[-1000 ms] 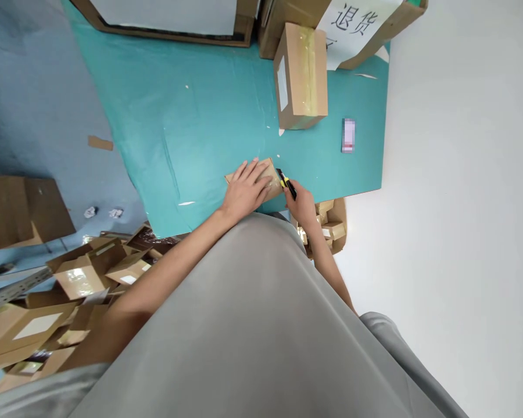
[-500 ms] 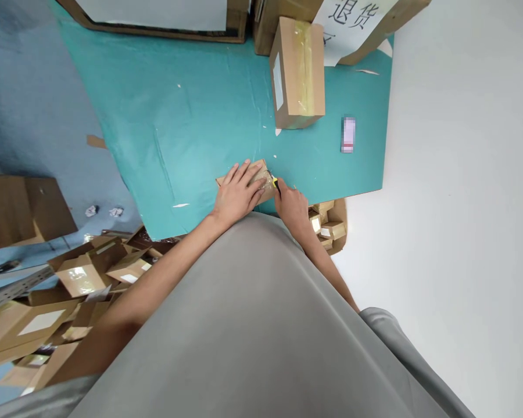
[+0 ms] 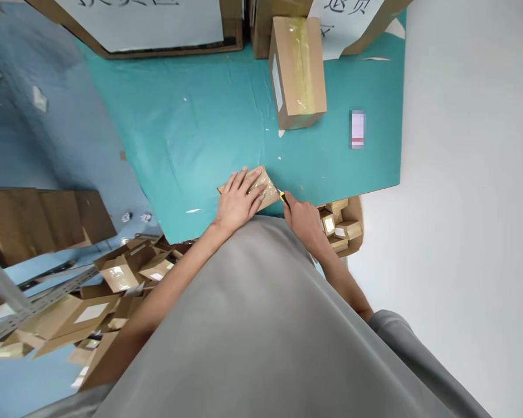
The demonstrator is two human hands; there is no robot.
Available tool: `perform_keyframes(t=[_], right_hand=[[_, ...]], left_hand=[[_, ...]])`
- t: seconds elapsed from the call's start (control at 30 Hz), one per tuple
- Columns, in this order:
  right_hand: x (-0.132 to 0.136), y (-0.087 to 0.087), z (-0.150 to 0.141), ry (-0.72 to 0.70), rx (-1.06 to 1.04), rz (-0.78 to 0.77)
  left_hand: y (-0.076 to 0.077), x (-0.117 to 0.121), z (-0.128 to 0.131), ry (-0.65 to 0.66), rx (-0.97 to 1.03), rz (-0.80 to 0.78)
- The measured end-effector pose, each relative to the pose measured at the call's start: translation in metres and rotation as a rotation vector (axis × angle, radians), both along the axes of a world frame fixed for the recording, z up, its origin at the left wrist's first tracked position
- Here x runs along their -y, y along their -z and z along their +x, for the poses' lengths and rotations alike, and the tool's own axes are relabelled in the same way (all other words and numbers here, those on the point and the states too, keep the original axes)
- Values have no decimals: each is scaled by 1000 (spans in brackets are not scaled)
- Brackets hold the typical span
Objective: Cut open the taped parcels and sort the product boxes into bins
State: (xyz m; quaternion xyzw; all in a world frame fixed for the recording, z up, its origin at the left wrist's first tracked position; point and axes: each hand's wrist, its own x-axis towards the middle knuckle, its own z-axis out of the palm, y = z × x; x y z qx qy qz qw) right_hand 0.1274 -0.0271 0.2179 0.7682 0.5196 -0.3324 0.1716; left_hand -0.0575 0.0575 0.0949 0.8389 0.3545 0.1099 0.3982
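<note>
A small brown cardboard box (image 3: 268,194) with clear tape over it lies at the near edge of the teal table (image 3: 200,128). My left hand (image 3: 239,198) rests flat on its left part, fingers spread, hiding much of it. My right hand (image 3: 304,219) is wrapped round a yellow-and-black utility knife (image 3: 283,197). The blade's tip points at the right side of the small box; whether it touches, I cannot tell.
A taped carton (image 3: 294,75) stands farther back, near large boxes with paper signs (image 3: 143,23). A blurred pinkish item (image 3: 357,129) lies at right. Below the table are a box of small cartons (image 3: 353,229) and a heap of opened cartons (image 3: 126,273) at left.
My right hand has drawn the utility knife a little right and toward me, away from the tape on the small box. My left hand stays on the box. The view has shifted slightly.
</note>
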Motion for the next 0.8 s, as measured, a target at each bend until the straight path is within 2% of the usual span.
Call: perform_keyframes(t=[0.17, 0.37, 0.8], right_hand=[[4, 16, 12, 57, -149, 140], [-1, 34, 16, 72, -250, 161], [5, 34, 26, 99, -376, 142]], left_hand=[[0, 2, -4, 7, -66, -2], [2, 2, -6, -5, -130, 10], [2, 5, -9, -18, -232, 50]])
